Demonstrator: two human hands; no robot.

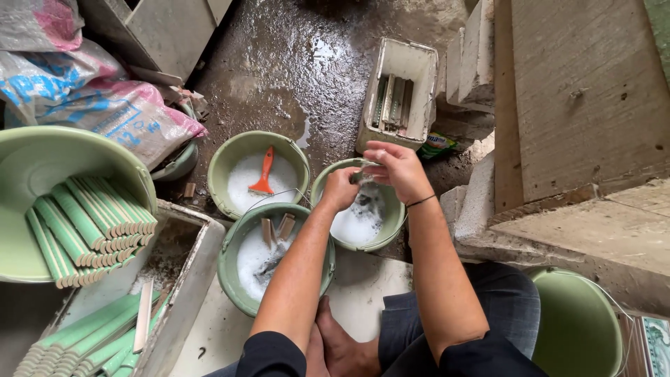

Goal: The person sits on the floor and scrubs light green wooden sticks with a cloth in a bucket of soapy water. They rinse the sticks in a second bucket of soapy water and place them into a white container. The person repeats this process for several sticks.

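Both the left hand (pixel 340 188) and right hand (pixel 396 169) grip a small tile piece (pixel 363 176) over the soapy bucket (pixel 319 190) at twelve o'clock, many green strips (pixel 91 227) stacked clean at nine, two pieces (pixel 277 228) soaking yet.

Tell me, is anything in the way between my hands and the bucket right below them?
Nothing visible. The left hand and right hand hold a small piece directly above the open bucket of white liquid.
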